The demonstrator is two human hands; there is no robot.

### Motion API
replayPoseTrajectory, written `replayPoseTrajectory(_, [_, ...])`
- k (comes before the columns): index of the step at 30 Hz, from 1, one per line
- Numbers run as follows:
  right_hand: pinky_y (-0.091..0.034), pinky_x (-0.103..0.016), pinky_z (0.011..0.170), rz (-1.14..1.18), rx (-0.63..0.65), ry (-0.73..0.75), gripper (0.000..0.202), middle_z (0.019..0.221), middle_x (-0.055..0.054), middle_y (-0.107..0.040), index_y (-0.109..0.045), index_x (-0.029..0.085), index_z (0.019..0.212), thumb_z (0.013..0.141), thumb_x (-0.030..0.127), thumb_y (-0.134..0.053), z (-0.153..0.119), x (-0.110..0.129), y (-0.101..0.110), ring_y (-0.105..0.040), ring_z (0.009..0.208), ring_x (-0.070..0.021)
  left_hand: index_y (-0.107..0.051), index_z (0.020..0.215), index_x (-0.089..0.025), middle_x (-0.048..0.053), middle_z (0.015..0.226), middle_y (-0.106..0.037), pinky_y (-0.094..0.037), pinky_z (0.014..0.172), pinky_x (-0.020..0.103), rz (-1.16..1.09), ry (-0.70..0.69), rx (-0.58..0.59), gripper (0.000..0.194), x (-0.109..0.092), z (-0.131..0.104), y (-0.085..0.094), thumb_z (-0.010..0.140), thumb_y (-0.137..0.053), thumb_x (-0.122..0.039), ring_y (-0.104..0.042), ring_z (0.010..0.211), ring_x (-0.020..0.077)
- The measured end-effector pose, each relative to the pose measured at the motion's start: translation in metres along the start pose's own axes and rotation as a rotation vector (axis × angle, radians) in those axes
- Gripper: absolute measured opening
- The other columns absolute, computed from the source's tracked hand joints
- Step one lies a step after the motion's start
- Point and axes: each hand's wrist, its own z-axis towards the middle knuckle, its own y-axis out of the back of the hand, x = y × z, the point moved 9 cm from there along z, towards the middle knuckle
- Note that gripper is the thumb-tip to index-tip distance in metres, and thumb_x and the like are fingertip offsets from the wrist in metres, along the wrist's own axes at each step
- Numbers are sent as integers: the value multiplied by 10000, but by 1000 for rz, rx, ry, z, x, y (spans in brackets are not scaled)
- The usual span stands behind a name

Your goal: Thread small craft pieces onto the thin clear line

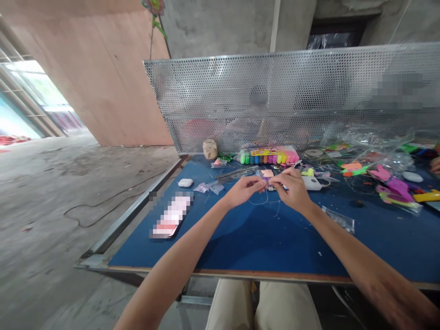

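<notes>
My left hand (pixel 243 190) and my right hand (pixel 288 187) meet over the blue table, fingers pinched together. Between the fingertips shows a small purple piece (pixel 266 182), too small to make out its kind. A thin pale thread (pixel 258 203) hangs in a loop below the hands, its curled end over the tabletop. Just behind the fingers lies a peach-coloured piece (pixel 267 173) on clear plastic. A white device (pixel 311 183) with a cable sits right beside my right hand. Left of my hands lie thin metal rods (pixel 237 174).
A white earbud case (pixel 185 183), small bags (pixel 206 187) and a phone (pixel 173 214) lie to the left. Behind stands a tray of coloured clay (pixel 270 156) before a perforated metal screen (pixel 220 101). Colourful cut-outs (pixel 395 183) cover the right; another person's hand (pixel 435 165) shows at the edge.
</notes>
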Motion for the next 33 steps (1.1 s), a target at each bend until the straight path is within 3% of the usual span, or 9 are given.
replayPoseTrajectory(8, [-382,-404,791,-54,29,6,109,878,-7,-744,-689,258,902,938,255,-587,0,-3,-6,-551,808,-214,-705,902,-131,67,869,-704,-494,716,258,-37,70,-53,376,14,0,3,902,-579,-485,-624,746,134])
replayPoseTrajectory(15, [-383,-396,808,-77,146,61,96,900,-21,-737,-679,248,934,938,300,-598,4,1,-9,-565,833,-215,-724,878,-158,42,797,-712,-465,636,239,255,74,-125,408,13,-2,8,915,-531,-516,-618,662,134])
replayPoseTrajectory(19, [-403,-393,833,-75,210,95,124,986,-49,-722,-669,230,957,955,295,-563,2,-3,-16,-573,888,-221,-728,854,-182,20,768,-706,-407,607,230,485,1,-191,392,5,-3,8,947,-488,-479,-573,626,123])
replayPoseTrajectory(24, [-405,-401,814,-91,197,89,148,990,-53,-717,-668,239,953,967,294,-532,1,-6,-17,-571,868,-226,-724,946,-185,17,766,-698,-387,594,224,561,13,-229,363,7,-4,6,958,-476,-449,-563,616,123])
replayPoseTrajectory(29, [-395,-404,813,-108,202,97,166,1028,-62,-718,-675,236,972,972,292,-519,1,-4,-19,-577,904,-235,-726,875,-208,26,775,-691,-363,611,239,750,-36,-286,371,-1,-7,6,955,-471,-465,-569,652,142])
replayPoseTrajectory(33, [-378,-392,787,-137,197,92,171,1020,-62,-716,-668,228,961,980,279,-505,1,-2,-20,-566,890,-232,-733,905,-215,21,823,-706,-361,609,242,733,-48,-316,325,-1,-7,5,956,-483,-415,-566,655,136])
